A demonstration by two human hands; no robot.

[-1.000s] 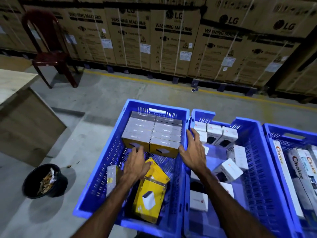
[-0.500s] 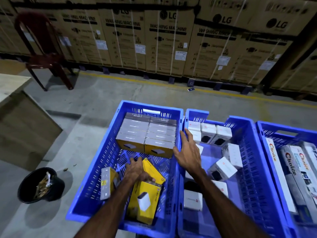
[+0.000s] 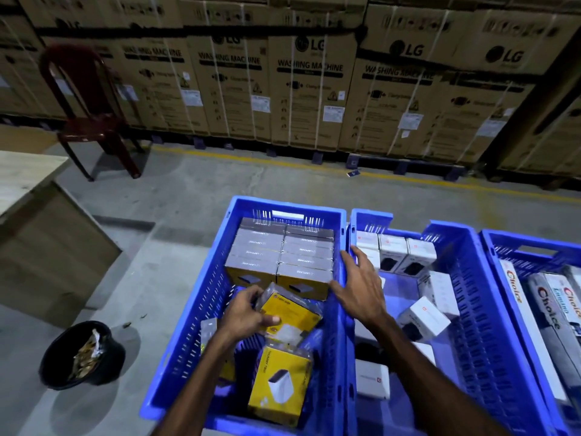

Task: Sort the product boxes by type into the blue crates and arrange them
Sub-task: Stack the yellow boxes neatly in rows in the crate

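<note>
A warehouse: strapped washing-machine cartons (image 3: 309,89) stacked on pallets along a yellow floor line (image 3: 283,163) on bare concrete

Upper frame: a row of LG washing machine cartons (image 3: 309,89) behind a yellow floor line (image 3: 283,162). Upper left: dark red plastic chair (image 3: 86,111). Left edge: wooden table (image 3: 28,180). Lower left: black bin (image 3: 83,355) holding scraps.

Beyond the hands, the stacked cardboard cartons (image 3: 309,89) read "LG" and "WASHING MACHINE". To the right of the right hand (image 3: 358,287), the long boxes (image 3: 547,306) in the far crate read "Choice". Other box print is illegible.
</note>
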